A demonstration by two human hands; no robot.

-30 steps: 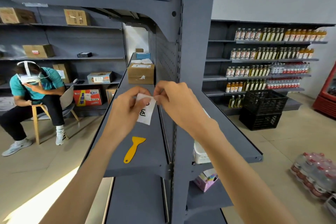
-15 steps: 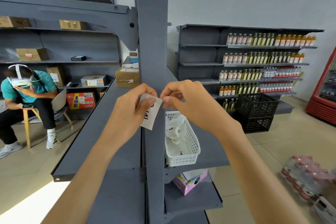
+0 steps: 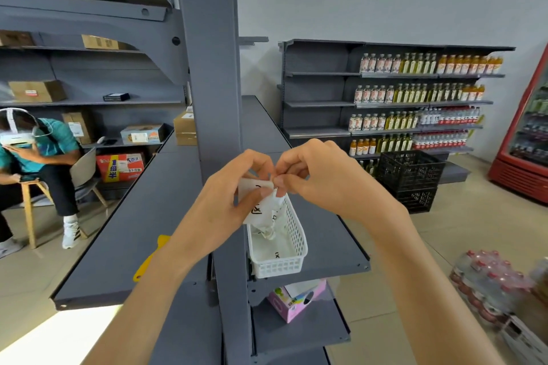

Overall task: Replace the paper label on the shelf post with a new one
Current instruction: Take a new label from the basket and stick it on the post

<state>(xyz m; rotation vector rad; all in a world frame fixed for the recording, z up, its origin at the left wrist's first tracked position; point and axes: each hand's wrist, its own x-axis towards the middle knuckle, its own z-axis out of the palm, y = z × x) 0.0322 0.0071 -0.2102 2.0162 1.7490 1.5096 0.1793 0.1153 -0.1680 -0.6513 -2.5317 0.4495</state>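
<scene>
A small white paper label (image 3: 257, 207) with black print is held in front of the grey shelf post (image 3: 212, 74). My left hand (image 3: 228, 201) grips the label from the left, thumb across its face. My right hand (image 3: 320, 178) pinches the label's top right corner with thumb and forefinger. The label is curled and partly hidden by my fingers. The post's face above my hands is bare grey metal.
A white plastic basket (image 3: 281, 264) with crumpled paper sits on the shelf right of the post. A yellow scraper (image 3: 149, 261) lies on the left shelf under my forearm. A pink box (image 3: 296, 301) sits one shelf lower. A seated person (image 3: 35, 157) is at far left.
The view has swung so the post stands centred and the basket shows below my hands. The label has curled more as my right fingers work at its top corner.
</scene>
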